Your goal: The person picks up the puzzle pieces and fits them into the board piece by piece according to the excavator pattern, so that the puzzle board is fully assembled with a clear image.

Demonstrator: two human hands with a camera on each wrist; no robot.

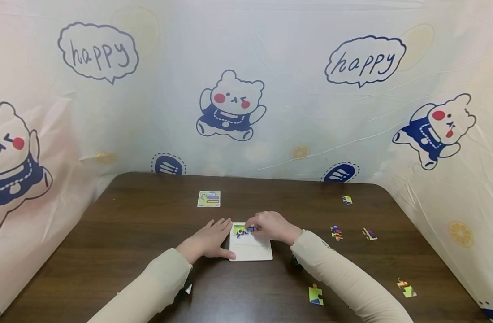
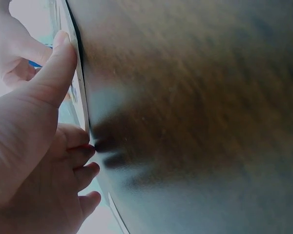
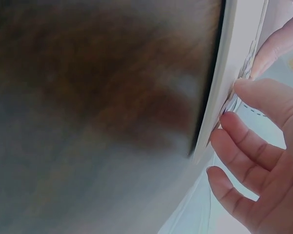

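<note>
- The word "happy" is written in a cloud-shaped bubble (image 1: 98, 53) at the upper left of the printed cloth (image 1: 295, 112).
- The same word is repeated in a second bubble (image 1: 365, 61), upper right.
- White strokes are seen on two blue ovals (image 1: 168, 164) below; these cannot be surely read.

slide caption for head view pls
Left hand touching a white puzzle board, right hand handling pieces on it, loose pieces scattered to the right.
</note>
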